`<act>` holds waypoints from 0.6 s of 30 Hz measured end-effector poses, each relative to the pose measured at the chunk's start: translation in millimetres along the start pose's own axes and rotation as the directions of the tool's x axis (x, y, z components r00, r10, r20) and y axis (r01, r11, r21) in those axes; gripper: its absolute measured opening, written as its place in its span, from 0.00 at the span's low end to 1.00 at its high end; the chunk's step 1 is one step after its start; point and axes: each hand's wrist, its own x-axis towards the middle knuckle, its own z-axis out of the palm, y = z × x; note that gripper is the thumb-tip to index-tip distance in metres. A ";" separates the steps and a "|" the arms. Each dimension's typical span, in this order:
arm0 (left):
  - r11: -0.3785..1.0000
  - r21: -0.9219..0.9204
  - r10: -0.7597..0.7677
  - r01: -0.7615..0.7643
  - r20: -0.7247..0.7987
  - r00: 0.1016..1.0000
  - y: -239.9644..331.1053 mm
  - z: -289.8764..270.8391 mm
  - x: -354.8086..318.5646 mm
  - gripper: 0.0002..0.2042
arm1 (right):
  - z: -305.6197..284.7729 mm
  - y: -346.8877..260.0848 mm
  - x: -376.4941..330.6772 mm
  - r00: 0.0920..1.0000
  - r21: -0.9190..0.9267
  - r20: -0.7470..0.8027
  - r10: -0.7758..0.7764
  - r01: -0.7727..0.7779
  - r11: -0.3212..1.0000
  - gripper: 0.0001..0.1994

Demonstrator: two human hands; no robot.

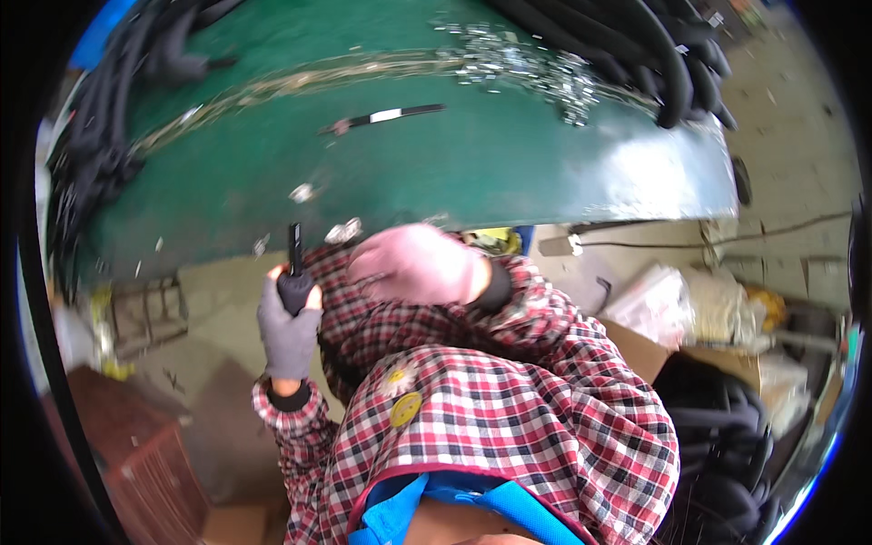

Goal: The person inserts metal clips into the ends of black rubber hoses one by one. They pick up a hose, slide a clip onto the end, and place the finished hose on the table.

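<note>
My left hand (289, 331), in a grey glove with bare fingertips, is closed round a black piece (294, 247). A narrow straight part of it stands up past the fingers from a dark rounded end; its exact kind does not show. To the right, my right hand (418, 264), in a pink glove, is smeared by motion over my checked lap, close to the table's near edge. Its fingers cannot be made out. Beyond both hands, a slim black tool with a white band (388, 115) lies on the green table (436, 173).
Small shiny metal pieces (522, 68) are heaped at the table's far side. Black foam-like tubes (627, 45) pile up at the back right, with more black tubes (95, 136) at left. Crumpled whitish scraps (343, 230) lie along the near edge. Plastic bags (658, 304) sit at lower right.
</note>
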 end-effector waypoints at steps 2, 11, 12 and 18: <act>0.992 0.123 0.029 -0.031 0.015 0.999 24.9 14.8 16.4 0.18 | -65.1 7.9 -41.0 0.922 -0.160 -0.384 0.053 -0.122 0.980 0.09; 0.985 0.168 0.020 -0.031 0.066 0.998 43.7 24.0 24.7 0.23 | -202.0 90.8 -184.4 0.465 -0.372 -0.880 0.093 -0.799 0.473 0.09; 0.993 0.120 -0.005 -0.002 0.061 0.998 41.6 22.2 24.5 0.23 | -198.5 88.6 -171.9 0.477 -0.362 -0.867 0.145 -0.802 0.475 0.09; 0.980 0.194 0.031 -0.039 0.041 0.999 34.9 26.5 29.6 0.23 | -150.5 65.0 -130.6 0.525 -0.184 -0.808 0.269 -0.658 0.731 0.07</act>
